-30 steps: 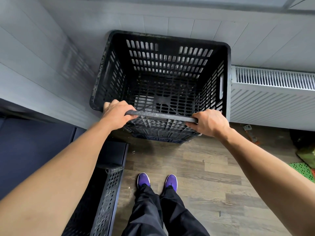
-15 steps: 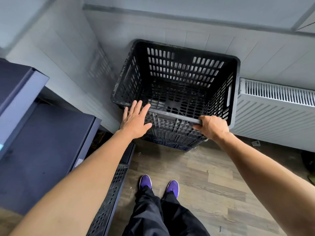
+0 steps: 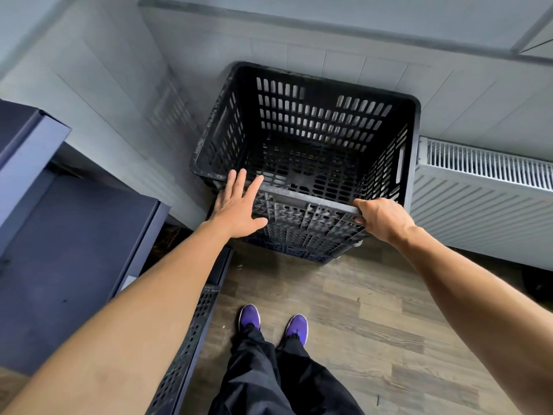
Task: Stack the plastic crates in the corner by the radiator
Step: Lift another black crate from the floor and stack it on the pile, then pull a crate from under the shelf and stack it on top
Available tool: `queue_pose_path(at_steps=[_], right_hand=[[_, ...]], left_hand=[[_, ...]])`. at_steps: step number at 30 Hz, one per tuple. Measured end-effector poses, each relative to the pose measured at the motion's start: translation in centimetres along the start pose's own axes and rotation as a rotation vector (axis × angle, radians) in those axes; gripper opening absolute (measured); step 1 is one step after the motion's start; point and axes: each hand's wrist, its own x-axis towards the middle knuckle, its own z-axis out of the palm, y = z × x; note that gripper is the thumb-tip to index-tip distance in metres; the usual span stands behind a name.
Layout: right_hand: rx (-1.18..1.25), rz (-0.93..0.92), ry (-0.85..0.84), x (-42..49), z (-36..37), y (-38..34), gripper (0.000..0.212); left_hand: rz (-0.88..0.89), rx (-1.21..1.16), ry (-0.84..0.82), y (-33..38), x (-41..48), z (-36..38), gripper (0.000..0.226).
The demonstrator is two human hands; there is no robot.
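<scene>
Radiator (image 3: pixel 478 187): running along the right of the frame, up to the corner.
Crate (image 3: pixel 323 115): sitting mid-frame in the corner, seemingly on another below.
Spare crate (image 3: pixel 185 348): lying at lower left.
Right hand (image 3: pixel 378 218): gripping the near rim, fingers curling over it.
Left hand (image 3: pixel 238 208): pressing spread flat against the near left corner.
Doing it well: pushing both corners evenly, checking rims are lining up.

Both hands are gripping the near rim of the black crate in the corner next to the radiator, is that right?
Not quite. Only the right hand grips the near rim of the black crate; the left hand is open, fingers straight, laid against that rim's left end, as the head view shows. The crate does stand in the corner next to the radiator.
</scene>
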Motion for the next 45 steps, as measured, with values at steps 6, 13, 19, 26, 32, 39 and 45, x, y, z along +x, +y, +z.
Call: queue_pose_path(at_steps=[6,13,19,26,32,39,45], right_hand=[[0.022,0.054,-0.001,0.2,0.7,-0.2,0.017],[0.053,0.112,-0.065,-0.3,0.7,-1.6,0.036],[0.045,0.001,-0.008,-1.6,-0.2,-3.3,0.052],[0.004,-0.083,0.086,-1.9,-1.6,-6.7,0.059],[-0.057,-0.273,0.126,-2.5,-1.5,-12.6,0.047],[-0.045,-0.453,-0.119,-7.1,2.3,-21.8,0.047],[-0.075,-0.569,-0.237,-11.0,5.9,-28.5,0.052]], left_hand=[[-0.025,-0.039,-0.101,0.4,0.1,-0.3,0.109],[-0.047,-0.047,-0.160,0.2,-0.5,-1.4,0.099],[-0.023,-0.006,0.078,1.7,-1.7,-0.1,0.077],[0.017,-0.070,0.164,2.6,-4.0,0.9,0.067],[-0.022,-0.172,0.246,0.6,-9.5,3.8,0.062],[-0.251,-0.318,0.222,-5.1,-20.0,11.5,0.058],[-0.410,-0.472,0.213,-9.9,-28.5,16.7,0.056]])
